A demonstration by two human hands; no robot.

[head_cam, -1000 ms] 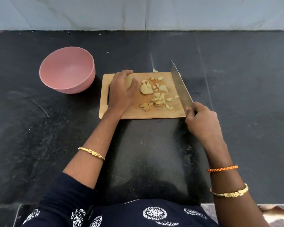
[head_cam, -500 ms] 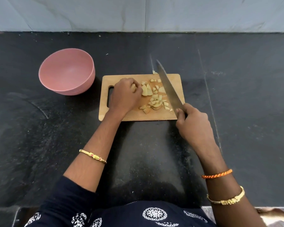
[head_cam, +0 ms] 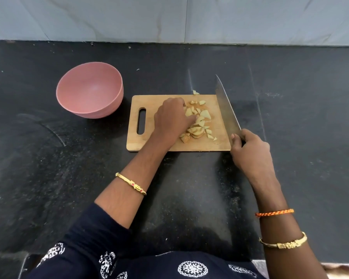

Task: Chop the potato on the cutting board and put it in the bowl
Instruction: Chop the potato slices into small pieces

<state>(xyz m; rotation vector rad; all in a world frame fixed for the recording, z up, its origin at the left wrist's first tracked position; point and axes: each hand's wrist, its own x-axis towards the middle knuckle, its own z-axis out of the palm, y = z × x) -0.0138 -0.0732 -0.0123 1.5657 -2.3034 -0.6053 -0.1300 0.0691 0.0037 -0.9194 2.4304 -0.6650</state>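
A wooden cutting board (head_cam: pixel 149 142) lies on the black counter, and a pile of chopped potato pieces (head_cam: pixel 205 114) sits on its right half. My left hand (head_cam: pixel 169 119) rests on the board with its fingers curled into the left side of the pile, holding pieces there. My right hand (head_cam: pixel 250 152) grips the handle of a large knife (head_cam: pixel 226 109). The blade runs along the board's right edge, pointing away from me, just right of the pile. The pink bowl (head_cam: pixel 117 101) stands left of the board with nothing visible inside it.
One stray potato bit (head_cam: pixel 195 92) lies on the counter just past the board's far edge. A pale tiled wall (head_cam: pixel 169 17) closes off the back of the black counter (head_cam: pixel 290 117). The counter's front edge is near my body.
The knife swung left over the pile half a second ago and is now back at the board's right edge. My left hand slid right, into the pile of pieces.
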